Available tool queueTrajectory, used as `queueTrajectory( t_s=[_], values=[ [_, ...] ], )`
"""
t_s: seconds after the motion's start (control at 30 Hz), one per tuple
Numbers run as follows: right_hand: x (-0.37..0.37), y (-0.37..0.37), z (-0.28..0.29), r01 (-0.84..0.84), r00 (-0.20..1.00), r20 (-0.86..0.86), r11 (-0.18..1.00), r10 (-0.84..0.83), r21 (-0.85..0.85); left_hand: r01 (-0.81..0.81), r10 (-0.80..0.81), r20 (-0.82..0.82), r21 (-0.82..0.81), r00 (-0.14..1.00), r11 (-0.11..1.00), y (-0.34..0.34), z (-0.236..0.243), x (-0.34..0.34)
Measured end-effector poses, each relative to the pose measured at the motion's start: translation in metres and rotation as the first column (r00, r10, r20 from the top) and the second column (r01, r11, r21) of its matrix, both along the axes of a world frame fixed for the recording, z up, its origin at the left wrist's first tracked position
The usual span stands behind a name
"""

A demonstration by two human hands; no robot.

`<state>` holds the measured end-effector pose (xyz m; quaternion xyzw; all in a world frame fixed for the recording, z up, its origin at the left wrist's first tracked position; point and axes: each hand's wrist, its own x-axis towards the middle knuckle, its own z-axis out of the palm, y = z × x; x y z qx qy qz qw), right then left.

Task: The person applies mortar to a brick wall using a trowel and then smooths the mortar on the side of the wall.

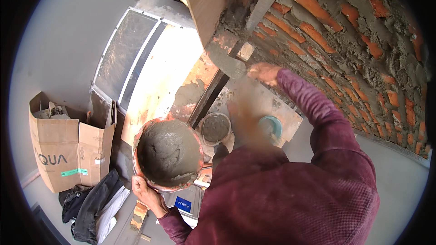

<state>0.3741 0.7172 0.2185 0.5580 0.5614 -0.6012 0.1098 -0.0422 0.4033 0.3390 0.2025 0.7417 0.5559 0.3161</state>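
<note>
My left hand [147,196] is closed on the lower rim of an orange bucket [135,154], which holds wet grey mortar [168,152]. My right hand [265,73] reaches forward, its fingers wrapped round the handle of a trowel [233,67]. The trowel's grey, mortar-smeared blade points left, by the foot of a wooden panel [195,0] and a mortar-caked corner. Most of the handle is hidden by my fingers. Below the blade, a patch of mortar [189,93] lies on a stained board.
A round tub of mortar [215,128] and a teal bowl [270,127] stand below my right arm. On the right rises a brick wall [313,9] with rough mortar joints. An open cardboard box [59,149] and dark clothes [93,202] are at left, near a framed window [129,47].
</note>
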Motion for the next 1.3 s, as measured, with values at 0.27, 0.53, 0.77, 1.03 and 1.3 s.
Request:
queueTrajectory(
  t_s=[0.27, 0.53, 0.77, 1.03, 1.3],
  values=[
    [0.007, -0.010, -0.013, -0.073, 0.997, 0.041, 0.970, 0.065, 0.231, -0.233, 0.234, 0.012, -0.012, 0.972, 0.972, -0.007, 0.017, 0.017],
    [0.021, 0.019, -0.024, -0.006, 0.999, 0.038, 0.966, -0.004, 0.258, -0.181, 0.180, 0.092, 0.011, 0.979, 0.983, -0.002, 0.015, 0.020],
    [0.017, 0.025, -0.014, 0.043, 0.997, -0.073, 0.994, -0.036, 0.097, -0.224, 0.223, 0.082, 0.005, 0.971, 0.974, 0.017, 0.010, 0.035],
    [0.012, 0.015, -0.017, 0.270, 0.929, -0.223, 0.953, -0.296, -0.140, -0.053, 0.054, 0.039, -0.030, 0.998, 0.998, 0.016, 0.009, 0.043],
    [0.019, 0.003, -0.017, 0.351, 0.889, -0.235, 0.915, -0.392, -0.201, 0.199, -0.188, 0.162, -0.055, 0.969, 0.979, 0.036, 0.006, 0.078]
  ],
)
